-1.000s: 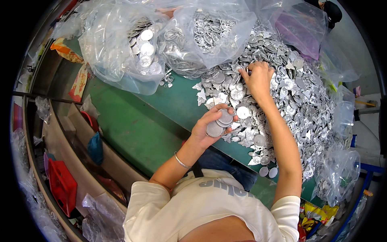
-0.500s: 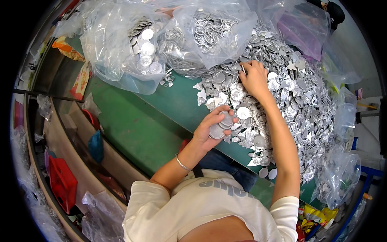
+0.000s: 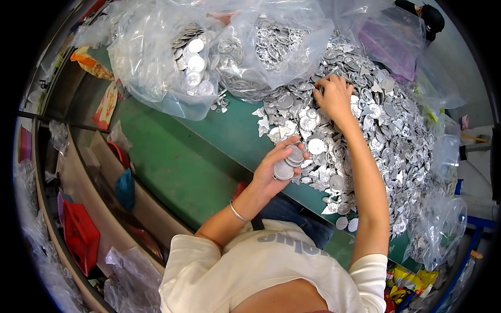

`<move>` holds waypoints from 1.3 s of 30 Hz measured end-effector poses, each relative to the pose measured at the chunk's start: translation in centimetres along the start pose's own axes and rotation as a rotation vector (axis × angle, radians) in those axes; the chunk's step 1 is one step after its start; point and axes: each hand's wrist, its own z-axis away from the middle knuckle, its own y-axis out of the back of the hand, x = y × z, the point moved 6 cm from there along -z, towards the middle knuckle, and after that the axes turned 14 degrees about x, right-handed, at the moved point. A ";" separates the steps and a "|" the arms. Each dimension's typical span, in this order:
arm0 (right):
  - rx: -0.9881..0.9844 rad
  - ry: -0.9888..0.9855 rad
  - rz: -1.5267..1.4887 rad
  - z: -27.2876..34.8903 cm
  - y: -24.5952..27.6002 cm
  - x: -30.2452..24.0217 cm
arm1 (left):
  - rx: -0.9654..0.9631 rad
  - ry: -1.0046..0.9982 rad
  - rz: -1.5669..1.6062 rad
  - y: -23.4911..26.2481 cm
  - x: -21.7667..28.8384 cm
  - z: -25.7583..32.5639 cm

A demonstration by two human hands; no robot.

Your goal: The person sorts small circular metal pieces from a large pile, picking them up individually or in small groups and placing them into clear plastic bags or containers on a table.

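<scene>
My left hand (image 3: 267, 168) is cupped palm up over the table's near edge, its fingers closed round a few flat round metal discs (image 3: 283, 170). The discs are dull silver and overlap each other. Farther off and to the right, my right hand (image 3: 334, 100) reaches into a large pile of silver metal pieces (image 3: 386, 151). Its fingers are bent down with thumb and forefinger close together at the pieces; whatever is between the fingertips is hidden. Discs, star shapes and openwork ornaments make up the pile. A brighter round disc (image 3: 315, 146) lies just right of my left hand.
Clear plastic bags hold discs (image 3: 196, 63) at the back left and openwork metal pieces (image 3: 274, 44) at the back middle. The green table (image 3: 219, 136) runs beneath. Left stand brown shelves (image 3: 112, 208) with a red bin (image 3: 81, 237). A person in a dark cap (image 3: 432, 20) is at the far right.
My right hand has shifted slightly right and its fingers have dipped toward the pile. A thin piece seen at its fingertips earlier is no longer visible. The left hand keeps its discs.
</scene>
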 end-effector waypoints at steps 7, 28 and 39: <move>0.099 0.014 0.014 -0.4 0.0 0.3 | 0.003 -0.001 0.000 0.1 -0.1 0.3; 0.013 -0.612 -0.920 12.4 10.7 -3.1 | 0.017 -0.034 -0.137 -2.6 -3.7 -0.3; 0.383 -1.048 -1.445 17.4 11.9 -1.6 | -0.222 -0.906 -1.261 -10.4 -9.5 0.6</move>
